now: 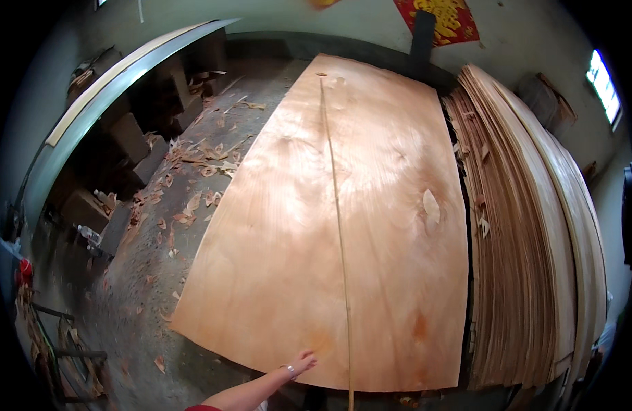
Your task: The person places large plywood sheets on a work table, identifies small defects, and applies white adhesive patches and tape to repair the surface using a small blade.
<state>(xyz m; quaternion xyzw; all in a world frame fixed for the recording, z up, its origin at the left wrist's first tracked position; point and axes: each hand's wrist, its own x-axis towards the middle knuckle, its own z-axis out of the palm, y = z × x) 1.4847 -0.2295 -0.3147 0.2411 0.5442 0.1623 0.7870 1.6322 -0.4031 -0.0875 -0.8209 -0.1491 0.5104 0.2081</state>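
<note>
A large sheet of wood veneer (275, 274) lies broad and flat before me, pale reddish-brown with a wavy grain. Over its near edge reaches my left hand (304, 362), with a silvery band at the wrist. Its fingers look loosely bent and apart, with nothing visible in them; whether they touch the sheet is unclear. To the right of that hand, a long thin stick (338, 212) runs lengthwise along the sheet, from near the far end to past the near edge. A pale leaf-shaped patch (431, 206) shows on the right half. My right hand is out of view.
On the right stands a tall stack of veneer sheets (514, 260), close beside the large sheet. Wood scraps (192, 205) litter the floor at left. Beyond them is a long bench (117, 82) with blocks beneath and a plastic bottle (90, 235). A metal rack (72, 353) stands near left.
</note>
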